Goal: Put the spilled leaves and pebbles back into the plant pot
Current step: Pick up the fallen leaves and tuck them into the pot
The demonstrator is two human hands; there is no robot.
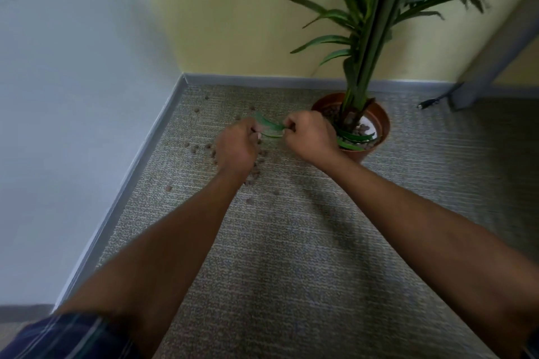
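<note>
A terracotta plant pot (382, 125) stands on the carpet near the back wall, with a tall green plant (376, 23) in it and a few loose leaves lying inside. Left of the pot, my left hand (236, 148) and my right hand (309, 134) both pinch green leaves (268, 125) held between them just above the floor. Small brown pebbles (194, 148) lie scattered on the carpet around and under my left hand, with some further back by the skirting. My right hand partly hides the pot's left rim.
The carpet meets a grey skirting board (140, 154) along the left wall and the back wall, forming a corner. A grey post (478, 67) stands right of the pot. A black cable end (428, 102) lies beside the post.
</note>
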